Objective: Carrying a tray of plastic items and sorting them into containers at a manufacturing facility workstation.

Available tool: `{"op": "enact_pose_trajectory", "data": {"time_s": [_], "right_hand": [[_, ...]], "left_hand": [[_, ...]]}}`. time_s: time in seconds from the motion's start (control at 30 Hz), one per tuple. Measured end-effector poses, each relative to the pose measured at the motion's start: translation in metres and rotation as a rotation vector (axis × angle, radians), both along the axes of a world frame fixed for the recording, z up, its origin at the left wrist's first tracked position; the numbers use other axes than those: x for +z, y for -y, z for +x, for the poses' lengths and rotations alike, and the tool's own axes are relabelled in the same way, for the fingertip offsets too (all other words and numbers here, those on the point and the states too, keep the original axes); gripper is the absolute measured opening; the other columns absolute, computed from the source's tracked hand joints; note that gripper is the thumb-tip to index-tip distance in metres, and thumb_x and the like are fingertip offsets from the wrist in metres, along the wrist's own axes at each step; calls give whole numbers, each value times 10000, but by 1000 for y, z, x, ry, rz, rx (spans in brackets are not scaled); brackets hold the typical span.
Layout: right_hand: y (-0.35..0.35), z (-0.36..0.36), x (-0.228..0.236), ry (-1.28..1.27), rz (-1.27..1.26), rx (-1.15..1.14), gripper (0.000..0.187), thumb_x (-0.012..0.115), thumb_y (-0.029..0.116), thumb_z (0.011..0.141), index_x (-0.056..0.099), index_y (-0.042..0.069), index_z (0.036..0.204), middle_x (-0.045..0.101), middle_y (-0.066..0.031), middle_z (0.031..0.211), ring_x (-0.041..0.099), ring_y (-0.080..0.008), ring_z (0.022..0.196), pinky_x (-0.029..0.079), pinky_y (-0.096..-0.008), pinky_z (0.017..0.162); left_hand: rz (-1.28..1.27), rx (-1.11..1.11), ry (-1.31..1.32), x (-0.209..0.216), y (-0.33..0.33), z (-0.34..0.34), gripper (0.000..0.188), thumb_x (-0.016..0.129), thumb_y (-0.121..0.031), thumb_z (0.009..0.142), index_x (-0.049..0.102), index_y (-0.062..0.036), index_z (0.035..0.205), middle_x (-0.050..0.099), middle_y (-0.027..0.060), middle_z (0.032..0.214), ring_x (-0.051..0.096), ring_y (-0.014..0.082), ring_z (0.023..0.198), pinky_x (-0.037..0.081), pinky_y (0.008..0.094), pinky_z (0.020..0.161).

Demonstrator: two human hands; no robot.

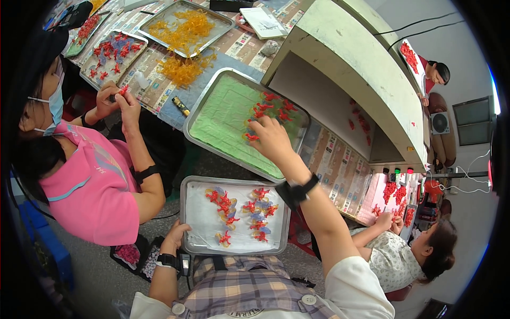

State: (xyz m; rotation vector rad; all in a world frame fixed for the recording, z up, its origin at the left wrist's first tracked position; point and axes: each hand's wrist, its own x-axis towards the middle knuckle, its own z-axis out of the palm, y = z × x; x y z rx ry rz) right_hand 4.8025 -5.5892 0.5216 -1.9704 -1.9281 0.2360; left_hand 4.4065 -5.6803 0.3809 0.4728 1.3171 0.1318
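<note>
My left hand (pixel 177 234) grips the left rim of a metal tray (pixel 194 245) lined with white, held in front of my lap. In that tray lie several small red plastic figures (pixel 228 204) with clear yellow and purple parts, in two rough rows. My right hand (pixel 272 137) reaches over a second metal tray (pixel 212 111) with a green lining. Its fingers close on a small red figure (pixel 251 137) near the middle of that tray. More red figures (pixel 271 97) lie just beyond the fingertips, towards the tray's far right.
A pale curved hood (pixel 340 32) stands over the table at right. A tray of yellow pieces (pixel 186 26) sits at the back, with a loose yellow heap (pixel 183 70) before it. People work at left in pink (pixel 90 181) and at right in a patterned top (pixel 396 260).
</note>
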Motion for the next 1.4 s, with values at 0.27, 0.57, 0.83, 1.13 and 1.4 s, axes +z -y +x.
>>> {"op": "enact_pose_trajectory", "data": {"time_s": [0.27, 0.57, 0.83, 1.13, 1.4], "right_hand": [[20, -16, -2, -99, -309, 69, 126, 603, 120, 718, 560, 88, 832, 504, -108, 872, 569, -281, 744, 469, -366, 665], [-11, 14, 12, 5, -81, -10, 302, 670, 179, 676, 593, 114, 960, 522, -130, 1023, 507, -303, 963, 427, -380, 828], [-64, 28, -50, 420, -171, 19, 164, 532, 74, 715, 602, 120, 856, 519, -113, 866, 504, -295, 878, 448, -395, 732], [69, -67, 12, -402, -517, 464, 229, 633, 108, 682, 594, 121, 907, 536, -103, 922, 512, -289, 908, 428, -388, 778], [-30, 75, -1, 188, -27, -261, 320, 673, 163, 639, 560, 101, 931, 523, -128, 995, 518, -311, 937, 449, -405, 759]], "left_hand": [[-27, 10, -26, -11, 5, -9, 524, 577, -67, 606, 440, 12, 1106, 532, 118, 964, 519, 234, 880, 438, 342, 773], [-28, -10, -18, 3, -5, 0, 528, 553, -44, 612, 437, 3, 1126, 536, 116, 977, 531, 246, 885, 444, 344, 785], [-60, 4, 27, -14, 0, -7, 585, 564, -47, 611, 411, -2, 1173, 530, 137, 1006, 533, 258, 908, 448, 358, 791], [-41, -5, 29, -14, -4, -7, 566, 568, -53, 608, 421, 7, 1152, 531, 139, 991, 537, 260, 880, 454, 356, 760], [-45, -7, 20, -4, -2, -7, 533, 560, -44, 613, 441, 12, 1129, 551, 140, 979, 550, 255, 893, 463, 360, 762]]}}
